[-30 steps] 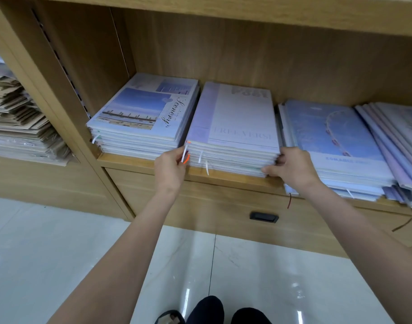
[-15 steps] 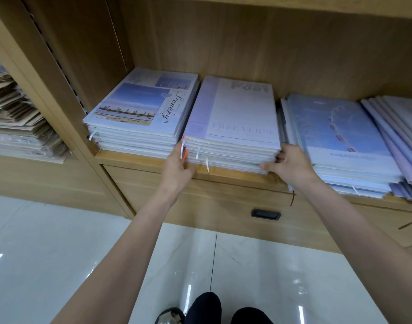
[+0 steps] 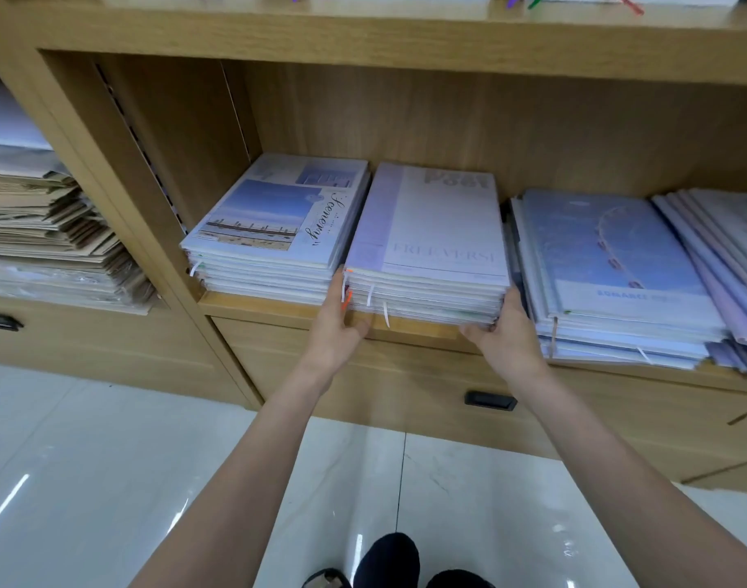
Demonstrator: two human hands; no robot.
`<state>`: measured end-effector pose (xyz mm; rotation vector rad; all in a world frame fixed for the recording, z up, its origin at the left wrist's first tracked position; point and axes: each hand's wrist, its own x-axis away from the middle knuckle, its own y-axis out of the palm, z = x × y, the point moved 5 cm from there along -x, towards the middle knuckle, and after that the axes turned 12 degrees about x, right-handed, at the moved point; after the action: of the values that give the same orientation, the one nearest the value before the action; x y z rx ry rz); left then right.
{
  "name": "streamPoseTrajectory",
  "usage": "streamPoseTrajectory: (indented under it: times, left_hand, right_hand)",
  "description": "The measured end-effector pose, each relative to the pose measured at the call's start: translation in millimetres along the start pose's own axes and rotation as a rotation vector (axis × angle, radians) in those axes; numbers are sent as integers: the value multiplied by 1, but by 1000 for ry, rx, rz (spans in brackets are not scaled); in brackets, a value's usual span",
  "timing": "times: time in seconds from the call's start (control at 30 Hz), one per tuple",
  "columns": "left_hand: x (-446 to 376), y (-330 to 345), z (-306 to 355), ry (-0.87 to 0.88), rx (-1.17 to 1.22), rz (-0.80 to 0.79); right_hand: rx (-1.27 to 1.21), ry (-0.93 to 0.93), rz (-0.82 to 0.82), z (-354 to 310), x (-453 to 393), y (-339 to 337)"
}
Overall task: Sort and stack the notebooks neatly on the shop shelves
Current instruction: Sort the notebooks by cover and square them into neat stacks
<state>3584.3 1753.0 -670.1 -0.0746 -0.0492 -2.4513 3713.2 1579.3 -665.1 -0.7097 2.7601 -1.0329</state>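
Head cam is looking down into the wooden shelf unit (image 3: 405,40) where I'm tidying the shop's notebooks. Biggest thing in play is the middle pile, the "Free Verse" stack (image 3: 431,231), sitting on the shelf board just beside the "Scenery" stack (image 3: 274,231) on its left and the blue ferris-wheel stack (image 3: 609,265) on its right.

What's different from a second ago: I've got both hands further round the front corners now, and the pile looks squarer, with its front edge about level with the board's lip. My left hand (image 3: 335,328) is cupped on the left front corner, fingers tucked down the side next to the orange ribbon (image 3: 345,300). My right hand (image 3: 505,333) is curled round the right front corner, fingertips under the bottom books.

So I'd say this stack is nearly done; the messy fanned pile (image 3: 724,248) at the far right probably wants sorting next.
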Motion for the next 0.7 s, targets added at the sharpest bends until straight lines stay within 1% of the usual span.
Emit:
streamPoseTrajectory:
  times: [0.07, 0.1, 0.17, 0.2, 0.23, 0.27, 0.37, 0.4, 0.47, 0.53, 0.6, 0.63, 0.7]
  left_hand:
    - [6, -1, 5, 12, 10, 3]
    - [10, -4, 8, 34, 2, 35]
    - [20, -9, 14, 120, -85, 187]
    - [27, -9, 19, 163, -143, 275]
    - [33, -4, 24, 196, -179, 327]
    - [39, 7, 28, 223, -194, 332]
    - [53, 55, 40, 282, -199, 219]
    - [56, 73, 41, 290, -223, 157]
    - [59, 110, 41, 280, -288, -6]
    - [58, 143, 37, 278, -386, -175]
    - [51, 171, 27, 245, -526, -313]
    - [46, 181, 19, 197, -580, -353]
    - [33, 190, 4, 107, -634, -346]
  right_hand:
    - [-67, -17, -44, -2, 5, 2]
    - [-131, -28, -67, -5, 9, -1]
    - [-233, -27, -75, -5, 16, -14]
    - [-239, -33, -52, -3, 21, -26]
    - [-213, -44, -12, 0, 25, -39]
    - [-183, -50, 34, 4, 30, -54]
    - [-80, -45, 144, 19, 44, -101]
    - [-30, -43, 176, 27, 47, -117]
    - [173, -42, 216, 41, 48, -145]
    - [385, 8, 191, 61, 42, -166]
    - [491, 40, 130, 80, 33, -176]
    - [542, 24, 105, 88, 28, -177]
    - [658, -20, 82, 103, 21, -170]
